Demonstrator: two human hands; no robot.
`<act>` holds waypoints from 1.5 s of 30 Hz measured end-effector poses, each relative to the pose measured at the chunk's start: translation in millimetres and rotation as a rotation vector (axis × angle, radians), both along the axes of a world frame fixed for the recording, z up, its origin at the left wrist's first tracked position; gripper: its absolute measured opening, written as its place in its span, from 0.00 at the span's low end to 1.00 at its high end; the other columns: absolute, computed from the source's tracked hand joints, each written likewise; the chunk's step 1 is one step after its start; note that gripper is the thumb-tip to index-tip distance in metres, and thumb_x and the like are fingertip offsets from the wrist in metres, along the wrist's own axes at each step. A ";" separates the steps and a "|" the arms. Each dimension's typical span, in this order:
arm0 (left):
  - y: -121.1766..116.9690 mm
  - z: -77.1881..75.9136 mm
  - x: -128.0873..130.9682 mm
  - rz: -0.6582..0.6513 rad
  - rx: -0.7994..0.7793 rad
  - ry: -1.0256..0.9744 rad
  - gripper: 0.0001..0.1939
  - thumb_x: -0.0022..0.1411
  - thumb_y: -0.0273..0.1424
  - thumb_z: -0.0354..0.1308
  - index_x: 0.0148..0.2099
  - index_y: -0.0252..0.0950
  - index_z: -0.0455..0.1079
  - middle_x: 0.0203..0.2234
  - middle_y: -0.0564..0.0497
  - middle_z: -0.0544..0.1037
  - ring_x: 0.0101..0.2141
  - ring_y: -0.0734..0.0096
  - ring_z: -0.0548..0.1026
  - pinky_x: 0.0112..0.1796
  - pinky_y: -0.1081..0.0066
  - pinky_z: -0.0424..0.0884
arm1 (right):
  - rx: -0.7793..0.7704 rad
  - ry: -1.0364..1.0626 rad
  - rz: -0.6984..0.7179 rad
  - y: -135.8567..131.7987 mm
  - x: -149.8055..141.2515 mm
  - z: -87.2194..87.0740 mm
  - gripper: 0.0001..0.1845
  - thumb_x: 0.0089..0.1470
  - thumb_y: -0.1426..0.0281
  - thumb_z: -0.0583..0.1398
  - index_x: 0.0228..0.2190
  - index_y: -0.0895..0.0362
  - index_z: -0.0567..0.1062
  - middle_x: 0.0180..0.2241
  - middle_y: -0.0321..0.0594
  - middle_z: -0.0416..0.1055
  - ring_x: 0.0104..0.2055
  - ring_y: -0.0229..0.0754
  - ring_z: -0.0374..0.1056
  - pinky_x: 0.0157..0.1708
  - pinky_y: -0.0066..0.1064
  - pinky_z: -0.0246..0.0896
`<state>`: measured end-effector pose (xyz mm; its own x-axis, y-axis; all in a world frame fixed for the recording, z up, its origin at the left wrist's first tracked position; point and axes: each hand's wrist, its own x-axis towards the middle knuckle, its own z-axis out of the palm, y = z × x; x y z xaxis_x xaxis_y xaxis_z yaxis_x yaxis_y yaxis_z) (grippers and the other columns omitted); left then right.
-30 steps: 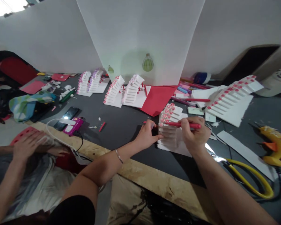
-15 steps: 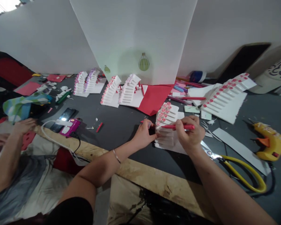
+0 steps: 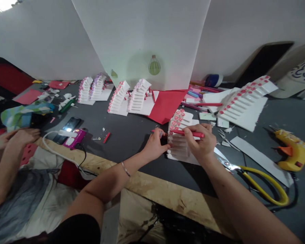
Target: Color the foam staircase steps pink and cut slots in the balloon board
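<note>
A white stepped model (image 3: 179, 147) lies on the dark table in front of me, its upper step ends marked with red swirls and its lower ones plain white. My right hand (image 3: 202, 140) is closed around a red marker pen (image 3: 197, 134), its tip touching or very near a step end just below the coloured ones. At the model's left edge, my left hand (image 3: 156, 144) is closed with the thumb against it. A small red-and-clear piece shows by its index finger; what it is I cannot make out.
Similar stepped models (image 3: 138, 98) stand behind, and a larger one (image 3: 244, 96) is at right. Yellow-handled scissors (image 3: 264, 179) and a yellow glue gun (image 3: 295, 149) lie to the right. Left are a phone (image 3: 68, 130), a magenta plug block (image 3: 75, 138) and another person's hands (image 3: 25, 137).
My right hand with the red marker pen has shifted slightly left and up along the model's edge. My left hand stays at the model. The whole view has moved a little.
</note>
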<state>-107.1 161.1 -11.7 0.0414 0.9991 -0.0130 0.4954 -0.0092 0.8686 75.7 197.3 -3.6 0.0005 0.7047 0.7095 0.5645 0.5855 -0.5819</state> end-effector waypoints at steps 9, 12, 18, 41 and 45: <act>1.4 -0.9 0.0 -0.005 -0.003 0.003 0.23 0.50 0.31 0.67 0.40 0.41 0.56 0.39 0.50 0.73 0.42 0.62 0.72 0.47 0.58 0.67 | 0.039 0.012 -0.004 0.5 1.6 -2.4 0.12 0.58 0.66 0.59 0.24 0.52 0.74 0.21 0.32 0.74 0.26 0.40 0.66 0.36 0.36 0.59; 0.8 0.7 0.2 -0.005 -0.013 -0.007 0.22 0.50 0.31 0.67 0.40 0.41 0.56 0.39 0.50 0.73 0.43 0.61 0.72 0.47 0.57 0.67 | 0.065 0.004 0.009 0.7 1.4 -1.1 0.13 0.58 0.67 0.59 0.22 0.52 0.73 0.20 0.31 0.73 0.24 0.39 0.65 0.35 0.36 0.58; -0.2 1.8 0.9 -0.006 -0.016 -0.005 0.23 0.50 0.32 0.68 0.40 0.41 0.55 0.39 0.49 0.73 0.43 0.61 0.72 0.47 0.58 0.66 | 0.096 -0.019 -0.005 0.7 1.2 0.4 0.12 0.58 0.69 0.59 0.23 0.52 0.73 0.21 0.31 0.74 0.24 0.39 0.65 0.35 0.36 0.58; 1.0 0.7 1.0 0.002 -0.021 0.015 0.23 0.50 0.34 0.69 0.41 0.40 0.57 0.39 0.49 0.73 0.43 0.61 0.72 0.47 0.58 0.66 | -0.070 0.087 -0.133 0.9 3.4 -6.2 0.18 0.58 0.61 0.58 0.20 0.52 0.74 0.19 0.36 0.72 0.28 0.43 0.65 0.34 0.35 0.61; 0.5 1.9 0.4 -0.003 -0.011 0.014 0.22 0.50 0.34 0.68 0.40 0.41 0.57 0.39 0.49 0.73 0.43 0.61 0.72 0.46 0.58 0.67 | -0.099 0.098 -0.098 0.8 2.6 -5.7 0.18 0.59 0.60 0.57 0.21 0.52 0.75 0.20 0.36 0.73 0.28 0.43 0.66 0.34 0.35 0.62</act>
<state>-106.7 161.6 -9.8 0.0442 0.9987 -0.0243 0.5076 -0.0015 0.8616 78.3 198.1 -9.3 0.1382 0.7644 0.6298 0.5536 0.4677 -0.6891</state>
